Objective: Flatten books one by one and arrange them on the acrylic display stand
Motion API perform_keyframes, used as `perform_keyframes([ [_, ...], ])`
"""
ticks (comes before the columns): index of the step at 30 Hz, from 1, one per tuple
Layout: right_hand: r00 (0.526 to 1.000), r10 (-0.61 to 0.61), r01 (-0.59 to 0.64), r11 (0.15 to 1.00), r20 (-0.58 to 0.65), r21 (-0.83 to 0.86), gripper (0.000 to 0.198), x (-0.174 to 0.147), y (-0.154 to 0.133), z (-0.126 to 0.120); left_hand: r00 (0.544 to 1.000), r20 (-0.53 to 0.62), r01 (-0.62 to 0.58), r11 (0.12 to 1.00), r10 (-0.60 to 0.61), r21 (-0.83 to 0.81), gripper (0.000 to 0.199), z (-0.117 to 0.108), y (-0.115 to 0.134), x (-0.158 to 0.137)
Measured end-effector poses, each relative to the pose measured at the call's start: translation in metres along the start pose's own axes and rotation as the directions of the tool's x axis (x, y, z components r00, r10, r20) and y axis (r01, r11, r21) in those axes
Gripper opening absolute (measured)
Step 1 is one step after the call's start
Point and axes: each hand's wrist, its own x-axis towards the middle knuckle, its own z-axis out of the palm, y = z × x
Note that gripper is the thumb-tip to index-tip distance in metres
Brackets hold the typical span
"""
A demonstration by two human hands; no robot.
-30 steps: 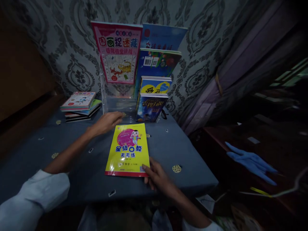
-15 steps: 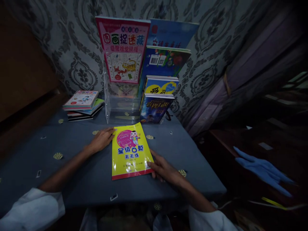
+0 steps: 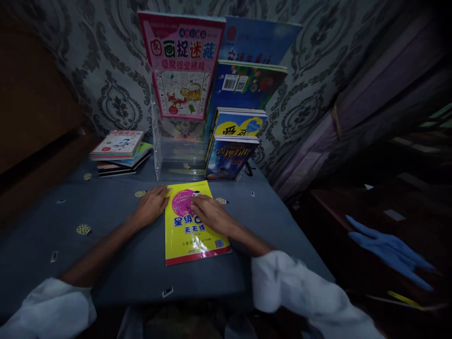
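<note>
A yellow workbook (image 3: pixel 190 245) with a red bottom band and a pink circle lies on the blue-grey tablecloth, cover up. My left hand (image 3: pixel 151 205) rests flat at its upper left edge, fingertips touching the cover's side. Over the upper right part of the cover is my right hand (image 3: pixel 213 214), fingers reaching left across the pink circle and hiding the cartoon figure and part of the title. Whether its fingertips press on the cover I cannot tell. Behind the workbook stands a clear book rack (image 3: pixel 157 160) with a pink picture book (image 3: pixel 181 66) upright in its upper tier.
Blue and yellow books (image 3: pixel 229 157) fill the rack's right side. A small book stack (image 3: pixel 120 148) sits left of it. Patterned wallpaper and a tied curtain (image 3: pixel 314 141) rise behind. Blue gloves (image 3: pixel 388 249) lie on a dark surface to the right of the table (image 3: pixel 282 245).
My right hand has left the workbook's lower right edge and moved up and left over its cover. My left hand stays at the left edge. The view has shifted slightly.
</note>
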Motion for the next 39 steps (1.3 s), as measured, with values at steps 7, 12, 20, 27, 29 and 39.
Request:
perform_keyframes([
  [7, 0.975, -0.191, 0.182, 0.979, 0.11, 0.088, 0.054, 0.093, -0.01, 0.049, 0.999, -0.026, -0.033, 0.997, 0.032, -0.067, 0.034, -0.001, -0.006, 0.001],
  [12, 0.978, -0.169, 0.167, 0.986, 0.119, 0.032, 0.054, 0.098, 0.005, 0.056, 0.999, -0.022, -0.027, 0.998, 0.026, -0.062, 0.038, -0.001, -0.011, -0.001],
  [20, 1.0, -0.016, 0.017, 0.996, 0.02, -0.09, 0.054, 0.058, 0.062, 0.042, 1.0, -0.005, -0.001, 1.0, 0.001, -0.024, 0.04, -0.004, -0.006, -0.001],
  [27, 0.995, 0.086, -0.09, 0.993, -0.046, -0.082, 0.054, 0.028, 0.089, 0.033, 1.0, 0.026, 0.002, 1.0, -0.001, -0.001, 0.041, -0.007, -0.003, 0.001],
  [29, 0.994, 0.089, -0.094, 0.993, -0.068, -0.078, 0.053, 0.026, 0.089, 0.034, 0.999, 0.039, -0.009, 1.0, 0.009, -0.003, 0.041, -0.007, -0.003, 0.001],
  [39, 0.992, 0.059, -0.067, 0.996, -0.11, -0.066, 0.051, 0.026, 0.093, 0.032, 0.99, 0.099, -0.115, 0.988, 0.104, 0.106, 0.045, -0.005, -0.008, 0.012],
])
